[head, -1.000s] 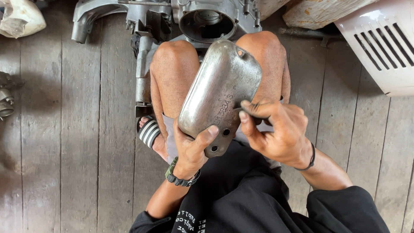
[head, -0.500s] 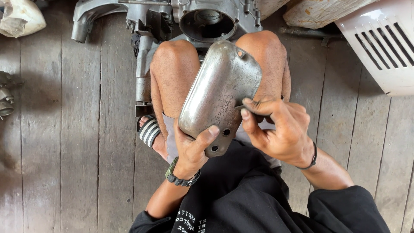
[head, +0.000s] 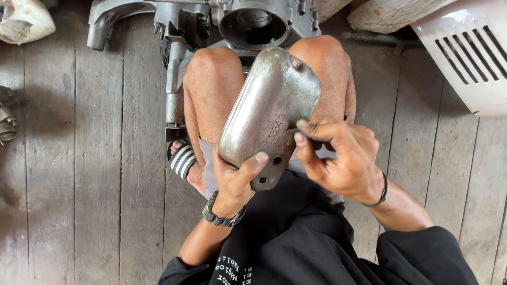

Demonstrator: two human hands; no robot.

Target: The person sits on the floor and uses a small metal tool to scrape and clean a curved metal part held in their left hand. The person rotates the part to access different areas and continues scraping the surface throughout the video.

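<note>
I sit on a plank floor with my knees up. My left hand (head: 236, 182) grips the lower end of an oblong, domed grey metal cover (head: 266, 111), thumb on its face near two bolt holes. The cover leans tilted between my knees. My right hand (head: 338, 161) is at the cover's right edge, with thumb and forefinger pinched on a small dark piece (head: 318, 142) pressed against that edge. I cannot tell what the piece is. A watch sits on my left wrist and a dark band on my right.
A grey engine casing (head: 253, 24) with a round opening lies just beyond my knees. A white vented panel (head: 470, 58) is at the upper right, a pale bag (head: 24, 21) at the upper left, and metal parts (head: 8, 119) lie at the left edge. My striped sandal (head: 182, 160) is below my left knee.
My right hand's fingertips have crept slightly up along the cover's right edge. The left hand and the cover stay as they were.
</note>
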